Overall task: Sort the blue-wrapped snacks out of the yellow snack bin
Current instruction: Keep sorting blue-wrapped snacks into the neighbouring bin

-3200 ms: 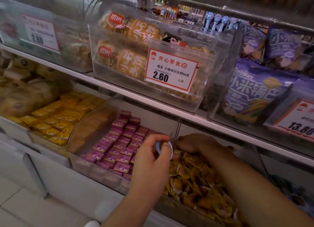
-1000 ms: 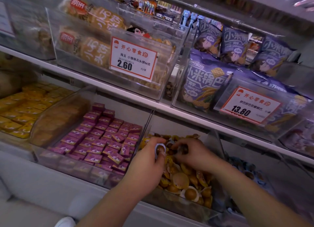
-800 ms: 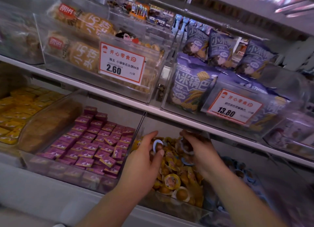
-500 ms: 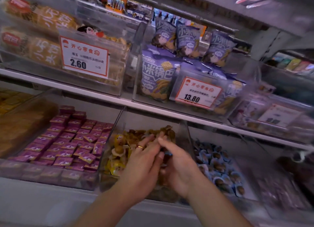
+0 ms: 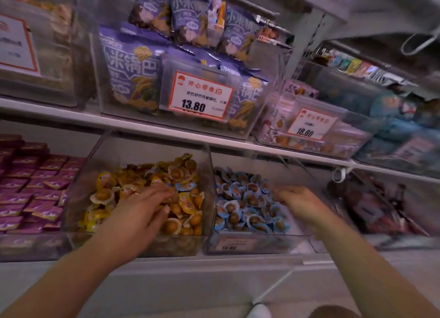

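Right hand moved from yellow snack bin to blue snack bin; left hand now flat on yellow snacks.

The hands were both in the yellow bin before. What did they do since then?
The right hand has moved out of the yellow snack bin and rightward over the blue snack bin; its grip is too blurred to read. The left hand stayed in the yellow bin, on the pile, and the blue-wrapped snack it pinched earlier no longer shows. One blue-wrapped snack still lies among the yellow ones.

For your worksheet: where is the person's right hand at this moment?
In the head view, the right hand is right of centre, over the blue snack bin, beside the yellow snack bin.
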`<act>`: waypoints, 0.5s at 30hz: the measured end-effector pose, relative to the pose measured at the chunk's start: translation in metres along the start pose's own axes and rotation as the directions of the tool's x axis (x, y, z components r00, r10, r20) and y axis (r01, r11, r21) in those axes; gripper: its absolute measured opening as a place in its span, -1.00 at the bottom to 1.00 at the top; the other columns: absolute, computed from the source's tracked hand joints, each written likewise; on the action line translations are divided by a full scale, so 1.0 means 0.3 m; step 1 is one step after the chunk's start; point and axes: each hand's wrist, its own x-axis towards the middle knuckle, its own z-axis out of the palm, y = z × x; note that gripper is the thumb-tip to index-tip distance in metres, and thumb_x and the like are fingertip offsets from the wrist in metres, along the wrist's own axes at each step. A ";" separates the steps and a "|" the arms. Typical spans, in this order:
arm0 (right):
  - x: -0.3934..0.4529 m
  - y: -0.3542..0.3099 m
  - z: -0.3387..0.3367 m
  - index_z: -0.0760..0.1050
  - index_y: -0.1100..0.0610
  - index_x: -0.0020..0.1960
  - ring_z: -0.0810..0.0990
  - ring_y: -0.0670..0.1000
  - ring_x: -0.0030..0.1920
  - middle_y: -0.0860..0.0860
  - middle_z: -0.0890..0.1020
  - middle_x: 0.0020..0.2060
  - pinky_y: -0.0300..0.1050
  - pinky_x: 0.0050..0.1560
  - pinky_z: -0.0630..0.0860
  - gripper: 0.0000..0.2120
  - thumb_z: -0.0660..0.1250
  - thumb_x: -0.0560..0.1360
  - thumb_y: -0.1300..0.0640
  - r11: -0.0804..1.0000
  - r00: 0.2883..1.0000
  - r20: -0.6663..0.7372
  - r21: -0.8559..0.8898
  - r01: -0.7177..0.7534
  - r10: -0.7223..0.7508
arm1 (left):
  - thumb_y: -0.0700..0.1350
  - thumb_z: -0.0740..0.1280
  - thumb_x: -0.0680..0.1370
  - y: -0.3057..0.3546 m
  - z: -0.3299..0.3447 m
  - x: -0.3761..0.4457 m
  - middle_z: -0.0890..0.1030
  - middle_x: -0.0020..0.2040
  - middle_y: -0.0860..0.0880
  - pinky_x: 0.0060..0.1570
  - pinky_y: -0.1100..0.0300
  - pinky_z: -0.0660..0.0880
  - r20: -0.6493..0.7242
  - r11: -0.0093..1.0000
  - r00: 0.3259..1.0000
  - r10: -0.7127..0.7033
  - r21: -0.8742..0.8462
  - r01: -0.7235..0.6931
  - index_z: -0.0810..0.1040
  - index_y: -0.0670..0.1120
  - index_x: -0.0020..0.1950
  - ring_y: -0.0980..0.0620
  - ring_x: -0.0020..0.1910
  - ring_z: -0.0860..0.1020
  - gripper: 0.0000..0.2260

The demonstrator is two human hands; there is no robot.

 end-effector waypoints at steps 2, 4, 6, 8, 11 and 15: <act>0.007 -0.007 0.006 0.68 0.22 -0.10 0.64 0.26 0.06 0.24 0.71 -0.05 0.25 0.17 0.55 -0.83 0.31 0.54 0.22 0.998 0.991 -0.112 0.000 0.068 -0.067 | 0.04 0.25 0.63 -0.004 0.000 0.005 0.34 0.51 0.12 0.47 -0.03 0.25 0.045 0.998 0.999 -0.022 0.057 0.020 0.41 0.13 0.47 0.11 0.52 0.24 -0.61; -0.013 -0.060 0.053 0.65 0.03 -0.15 0.66 0.26 -0.04 0.11 0.73 -0.15 0.23 0.06 0.59 -0.76 0.28 0.56 0.26 0.978 0.959 -0.193 -0.011 0.210 -0.208 | 0.17 0.16 0.63 -0.012 0.004 0.006 0.17 0.58 0.17 0.53 -0.03 0.09 0.148 0.988 0.987 -0.068 0.150 0.045 0.24 0.21 0.54 0.12 0.58 0.06 -0.54; -0.059 -0.141 0.128 0.62 -0.09 -0.11 0.67 0.07 -0.13 -0.11 0.72 -0.21 0.03 -0.06 0.62 -0.71 0.25 0.58 0.25 0.920 0.906 -0.163 -0.038 0.390 -0.391 | 0.27 0.04 0.62 -0.018 0.016 0.007 0.06 0.60 0.21 0.54 -0.01 -0.04 0.246 0.964 0.962 -0.116 0.262 0.050 0.10 0.26 0.57 0.11 0.59 -0.01 -0.49; -0.099 -0.238 0.224 0.61 -0.16 -0.07 0.65 -0.17 -0.11 -0.27 0.68 -0.14 -0.33 -0.12 0.57 -0.72 0.23 0.58 0.19 0.826 0.826 -0.041 -0.058 0.560 -0.563 | 0.28 0.03 0.62 -0.020 0.021 0.014 0.16 0.58 0.22 0.52 0.00 -0.01 0.251 0.960 0.960 -0.126 0.276 0.054 0.17 0.25 0.55 0.12 0.56 0.12 -0.51; -0.095 -0.386 0.414 0.58 -0.14 0.11 0.63 -0.16 -0.19 -0.15 0.68 -0.14 -0.35 -0.21 0.53 -0.76 0.20 0.58 0.10 0.735 0.743 0.283 -0.158 0.660 -0.606 | 0.20 0.09 0.59 -0.021 0.002 0.033 0.45 0.34 0.23 0.38 0.05 0.25 0.165 0.962 0.980 -0.107 0.267 0.060 0.46 0.20 0.35 0.09 0.34 0.44 -0.63; 0.014 -0.487 0.639 0.53 0.13 0.28 0.58 0.11 0.19 0.13 0.60 0.20 -0.11 0.19 0.51 -0.69 0.23 0.60 0.06 0.603 0.726 0.612 -0.461 0.651 -0.315 | 0.12 0.12 0.53 -0.040 -0.043 0.033 0.56 0.05 0.11 0.14 0.06 0.41 0.088 0.955 0.985 -0.145 0.273 0.116 0.57 0.09 0.11 0.04 0.12 0.53 -0.70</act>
